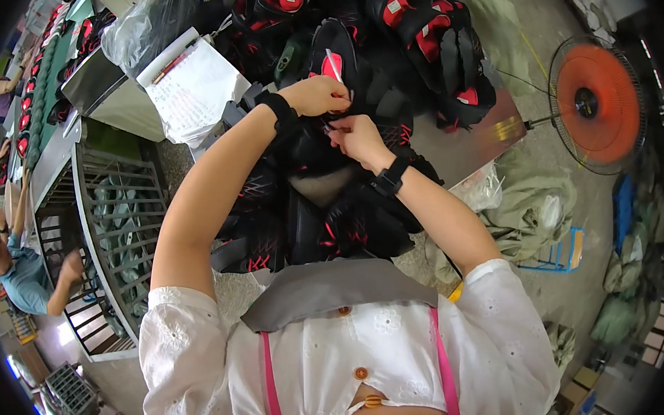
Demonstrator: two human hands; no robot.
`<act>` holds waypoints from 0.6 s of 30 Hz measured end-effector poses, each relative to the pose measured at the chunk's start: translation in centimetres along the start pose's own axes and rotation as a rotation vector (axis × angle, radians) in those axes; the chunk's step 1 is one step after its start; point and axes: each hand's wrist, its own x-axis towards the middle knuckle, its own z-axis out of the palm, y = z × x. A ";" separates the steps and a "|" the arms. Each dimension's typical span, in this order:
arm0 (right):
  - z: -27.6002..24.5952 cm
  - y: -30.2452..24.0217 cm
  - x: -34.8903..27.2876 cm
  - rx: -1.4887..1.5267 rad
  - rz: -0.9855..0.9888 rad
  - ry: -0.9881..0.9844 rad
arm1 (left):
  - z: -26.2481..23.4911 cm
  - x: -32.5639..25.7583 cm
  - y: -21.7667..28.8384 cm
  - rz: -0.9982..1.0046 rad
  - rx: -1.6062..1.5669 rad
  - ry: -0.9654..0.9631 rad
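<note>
Both my hands are close together over a pile of black and red shoe uppers. My left hand is closed, its fingertips pinched at the lower end of a slim whitish strip; its exact kind is unclear. Behind that strip lies a black shoe upper with a red insole area. Just below and to the right, the fingers of my right hand are pressed together against the dark material; what they pinch is too small to make out. More black uppers with red lacing hang over my lap.
A clipboard with paper lies left of the pile. An orange-bladed fan stands at the right beyond a metal tabletop. To the left are a metal rack, a conveyor with uppers and a co-worker in blue.
</note>
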 end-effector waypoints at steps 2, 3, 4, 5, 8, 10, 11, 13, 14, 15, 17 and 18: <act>-1.3 -0.2 -0.6 -0.109 -0.028 -0.076 | 0.2 0.5 -0.6 0.049 -0.060 -0.016; -2.1 -0.3 -1.1 -0.211 -0.051 -0.149 | 0.4 0.7 -0.8 0.057 -0.057 -0.009; -3.0 -1.0 -2.0 -0.358 -0.144 -0.168 | 0.5 1.0 -0.9 0.040 -0.033 0.005; -3.5 0.5 -2.2 -0.476 -0.520 -0.007 | 0.4 1.2 -1.1 0.022 -0.009 0.020; -4.1 -2.7 -3.0 0.018 -0.618 0.220 | -0.2 1.0 -0.2 -0.017 -0.213 -0.007; -4.2 -4.6 -1.2 -0.002 -0.665 0.224 | 0.4 0.7 0.4 -0.076 -0.472 0.065; -4.3 -5.2 -0.4 -0.021 -0.630 0.161 | 0.7 0.5 0.5 -0.077 -0.476 0.066; -5.0 -4.7 1.2 -0.196 -0.584 0.121 | 0.7 -0.5 1.9 -0.186 -0.530 0.272; -5.2 -4.4 1.6 -0.370 -0.538 0.080 | 1.2 -0.5 1.3 -0.253 -0.515 0.315; -5.3 -4.2 1.8 -0.369 -0.533 0.065 | 1.6 -0.9 1.2 -0.265 -0.523 0.321; -5.5 -3.9 1.9 -0.685 -0.786 0.184 | 2.4 -1.8 1.1 -0.232 -0.465 0.418; -5.4 -3.7 2.0 -0.681 -0.806 0.173 | 2.4 -2.2 1.1 -0.090 -0.334 0.464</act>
